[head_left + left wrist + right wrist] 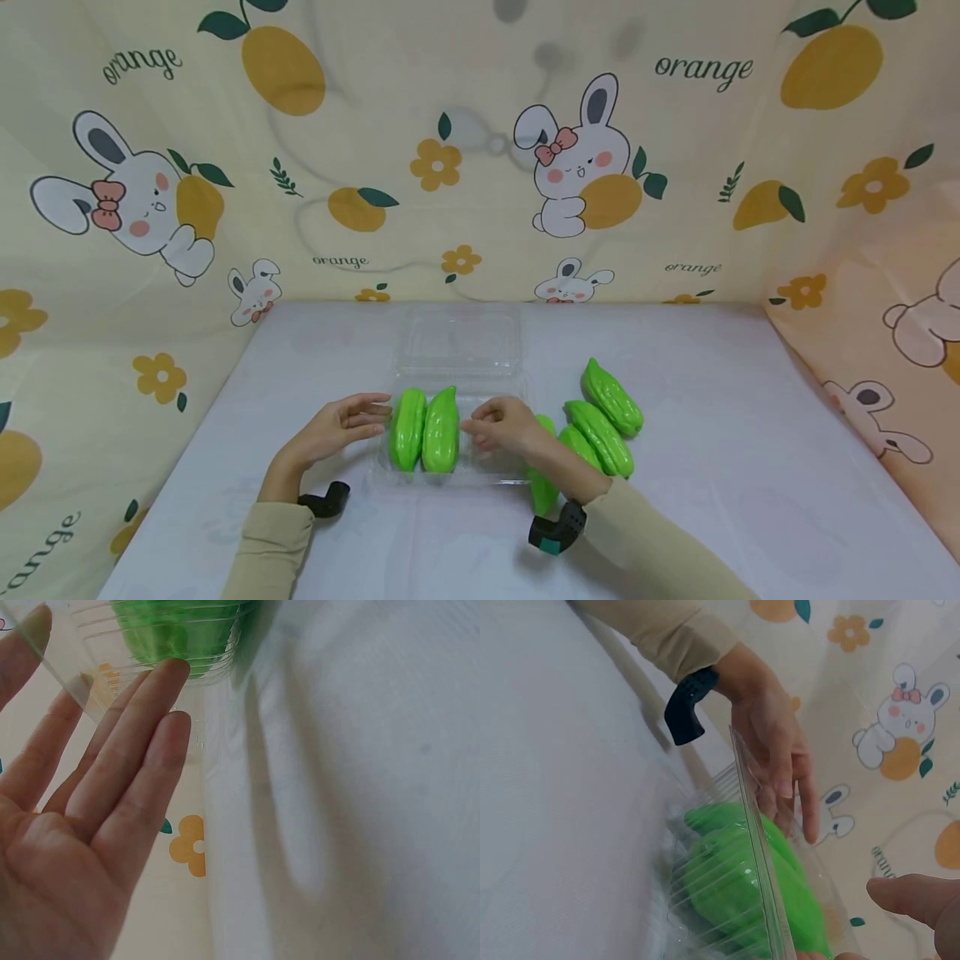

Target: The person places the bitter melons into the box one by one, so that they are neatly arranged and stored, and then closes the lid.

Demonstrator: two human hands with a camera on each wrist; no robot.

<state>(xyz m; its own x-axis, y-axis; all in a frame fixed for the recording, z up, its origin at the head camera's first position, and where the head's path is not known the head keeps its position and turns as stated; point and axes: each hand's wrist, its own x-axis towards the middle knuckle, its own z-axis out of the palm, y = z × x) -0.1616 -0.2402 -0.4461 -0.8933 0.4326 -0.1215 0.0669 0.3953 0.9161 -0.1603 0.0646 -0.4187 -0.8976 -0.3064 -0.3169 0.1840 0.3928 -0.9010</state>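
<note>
Left hand close to the wrist camera, fingers straight, tips against the clear box wall. Head view only: two green gourds inside the box mid-bench, right hand curled, pinching one; four more gourds beside.

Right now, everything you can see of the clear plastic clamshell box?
The clear plastic clamshell box is thin, transparent and ribbed along its walls. It lies open on the white table, its lid folded back flat toward the wall. Its tray holds two glossy green ridged gourds side by side in the left part; the right part looks bare. The left hand rests straight fingers against its left wall, and the right hand reaches into it.
</note>
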